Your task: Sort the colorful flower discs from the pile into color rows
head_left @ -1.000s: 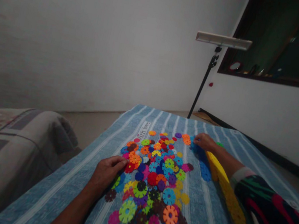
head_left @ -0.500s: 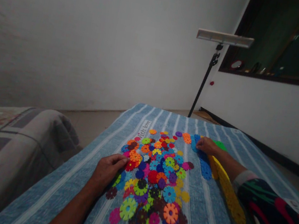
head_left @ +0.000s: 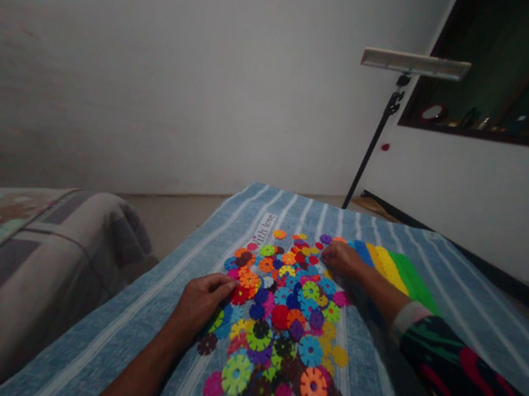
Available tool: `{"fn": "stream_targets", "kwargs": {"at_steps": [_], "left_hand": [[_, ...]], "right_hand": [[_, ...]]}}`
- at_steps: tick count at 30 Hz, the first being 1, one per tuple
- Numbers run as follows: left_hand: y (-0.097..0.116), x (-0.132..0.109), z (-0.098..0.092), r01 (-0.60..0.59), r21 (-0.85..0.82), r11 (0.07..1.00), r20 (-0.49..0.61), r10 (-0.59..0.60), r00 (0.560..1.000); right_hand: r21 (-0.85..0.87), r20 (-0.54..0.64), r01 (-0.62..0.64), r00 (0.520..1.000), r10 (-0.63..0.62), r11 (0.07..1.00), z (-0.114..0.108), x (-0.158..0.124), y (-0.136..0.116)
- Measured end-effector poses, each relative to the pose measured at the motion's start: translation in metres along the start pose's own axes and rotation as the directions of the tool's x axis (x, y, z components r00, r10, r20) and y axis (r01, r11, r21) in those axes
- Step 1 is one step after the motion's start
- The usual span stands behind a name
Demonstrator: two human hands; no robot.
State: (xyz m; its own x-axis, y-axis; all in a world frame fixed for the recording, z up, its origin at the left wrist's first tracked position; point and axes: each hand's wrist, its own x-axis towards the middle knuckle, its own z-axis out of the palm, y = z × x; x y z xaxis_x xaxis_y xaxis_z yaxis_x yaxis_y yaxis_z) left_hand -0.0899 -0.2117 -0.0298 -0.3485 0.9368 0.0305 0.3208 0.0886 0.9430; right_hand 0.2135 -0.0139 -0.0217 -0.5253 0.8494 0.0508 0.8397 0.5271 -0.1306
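Centre frame, a heap of toy discs covers a striped blue towel. The left hand, fingers loosely curled, rests on the heap's left edge. The right hand presses its upper right corner (whether either grips a piece cannot be told). Blue, yellow and green disc rows lie just right of that hand.
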Motion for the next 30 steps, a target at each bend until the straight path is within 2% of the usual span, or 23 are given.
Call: {"fn": "stream_targets", "kwargs": {"at_steps": [4, 10, 16, 25, 30], "left_hand": [[-0.004, 0.000, 0.001, 0.011, 0.001, 1.000, 0.004, -0.011, 1.000], [0.000, -0.003, 0.002, 0.026, -0.017, 1.000, -0.002, -0.026, 1.000], [-0.002, -0.003, 0.002, 0.028, -0.023, 0.999, 0.000, -0.028, 1.000], [0.001, -0.002, 0.001, 0.027, -0.002, 1.000, 0.000, -0.027, 1.000], [0.001, -0.003, 0.002, 0.032, -0.025, 0.999, 0.011, -0.031, 0.999]], "right_hand": [[-0.046, 0.039, 0.018, 0.999, -0.016, 0.999, 0.007, 0.011, -0.012], [-0.090, 0.015, 0.000, 1.000, 0.001, 0.996, 0.011, 0.020, -0.014], [-0.090, 0.026, 0.049, 0.999, -0.046, 0.995, 0.013, 0.028, -0.014], [-0.043, 0.124, 0.108, 0.987, -0.102, 0.993, 0.006, 0.044, -0.018], [-0.023, 0.181, 0.079, 0.981, -0.073, 0.997, 0.006, 0.047, -0.021]]}}
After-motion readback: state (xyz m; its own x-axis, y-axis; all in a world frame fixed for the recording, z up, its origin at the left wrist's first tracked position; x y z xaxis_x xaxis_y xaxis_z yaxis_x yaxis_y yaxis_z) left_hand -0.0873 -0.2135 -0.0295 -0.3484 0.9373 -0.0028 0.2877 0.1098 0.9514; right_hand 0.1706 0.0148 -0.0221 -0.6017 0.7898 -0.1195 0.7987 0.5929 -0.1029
